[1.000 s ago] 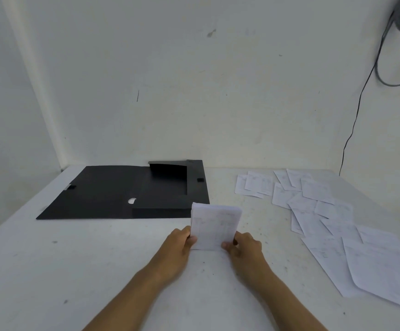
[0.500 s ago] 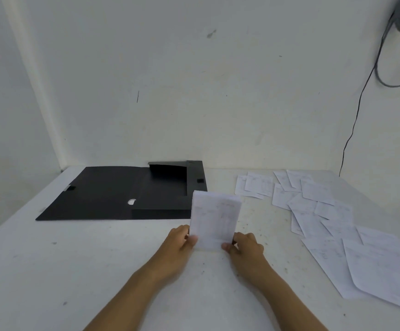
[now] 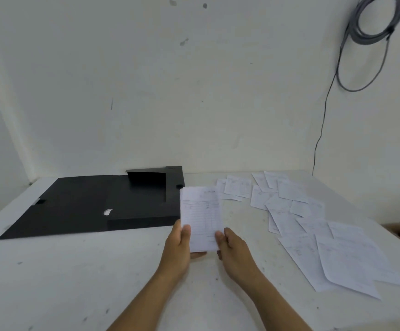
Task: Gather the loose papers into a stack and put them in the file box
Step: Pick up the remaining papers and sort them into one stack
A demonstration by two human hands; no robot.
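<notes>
Raised and tipped more upright than half a second earlier: stack of papers (image 3: 201, 217), now overlapping the right end of the file box (image 3: 98, 204) in the frame; whole view also tilted downward slightly, with the coiled cable (image 3: 370, 22) fuller in the upper right corner.

Centre of frame: stack of papers held on edge, printed face toward the camera, lower end just above the table (image 3: 51, 271). Left hand (image 3: 178, 247) at the stack's lower left edge, thumb across the front, fingers wrapped behind and closed on the sheets. Right hand (image 3: 233, 249) at the lower right edge, thumb tip touching the front of the stack, fingers curled narrow; grip behind the sheets hidden, so full hold by this hand not certain.

Left of centre: file box, black, lying opened flat, lid spread toward the left edge of the frame, shallow tray portion nearest the stack, one flap standing up at the back.

Right of centre to lower right: loose papers (image 3: 313, 225), white printed slips, scattered and overlapping in a band from the back of the table toward the near right edge, well apart from the file box.

Upper right: coiled cable hung on the wall (image 3: 194, 91), one strand dropping to the table's far corner.
</notes>
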